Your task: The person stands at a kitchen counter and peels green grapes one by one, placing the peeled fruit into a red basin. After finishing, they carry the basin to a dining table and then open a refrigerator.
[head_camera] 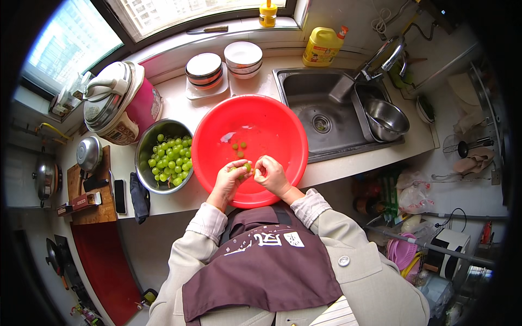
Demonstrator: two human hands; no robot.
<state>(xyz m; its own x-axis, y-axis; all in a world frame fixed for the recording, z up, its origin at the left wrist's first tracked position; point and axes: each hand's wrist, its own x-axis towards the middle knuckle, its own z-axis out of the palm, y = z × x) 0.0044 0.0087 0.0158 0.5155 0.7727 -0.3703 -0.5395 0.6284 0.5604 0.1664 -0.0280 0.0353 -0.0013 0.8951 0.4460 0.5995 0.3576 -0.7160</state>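
Note:
A red plastic basin [208, 134] stands on the counter before me, with several green grapes [240, 154] lying low inside it. Over its near part, my left hand [230, 179] holds green grapes between thumb and fingers. Close beside it on the right, my right hand [271, 175] has its thumb and forefinger pinched together; whether something small is between them is hard to tell. Left of the basin, a steel bowl [140, 163] holds a heap of green grapes [170, 159].
A steel sink [322, 102] with a steel bowl [387, 118] is at the right. Stacked bowls [243, 57], a yellow detergent jug [322, 47] and a rice cooker [134, 102] stand behind. A phone [119, 196] and wooden cutting board [100, 210] lie at the left.

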